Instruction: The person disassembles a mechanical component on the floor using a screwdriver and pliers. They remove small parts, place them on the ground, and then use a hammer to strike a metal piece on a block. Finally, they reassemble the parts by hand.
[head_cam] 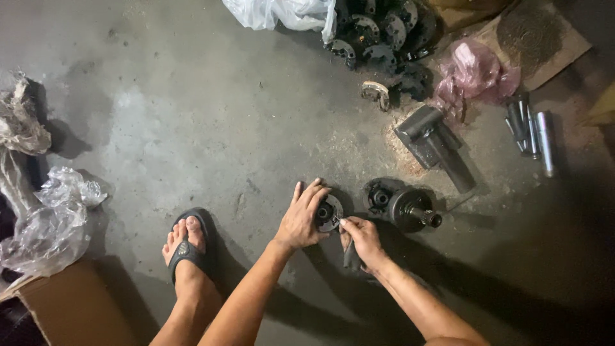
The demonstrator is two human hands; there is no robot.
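Note:
A round metal disc part (329,213) with a dark centre hub lies on the concrete floor. My left hand (303,218) lies flat over its left side and holds it down. My right hand (360,238) grips a dark-handled tool (348,254) whose tip touches the disc's right edge. Just right of the disc sit a dark round housing (378,195) and a cylindrical metal part with a splined shaft (413,211).
A pile of dark round parts (381,35) and a white plastic bag (282,13) lie at the top. A grey metal block (432,144), a pink bag (474,70) and steel rods (532,131) sit right. My sandalled foot (186,247), crumpled plastic (48,224) and a cardboard box (70,307) are at left.

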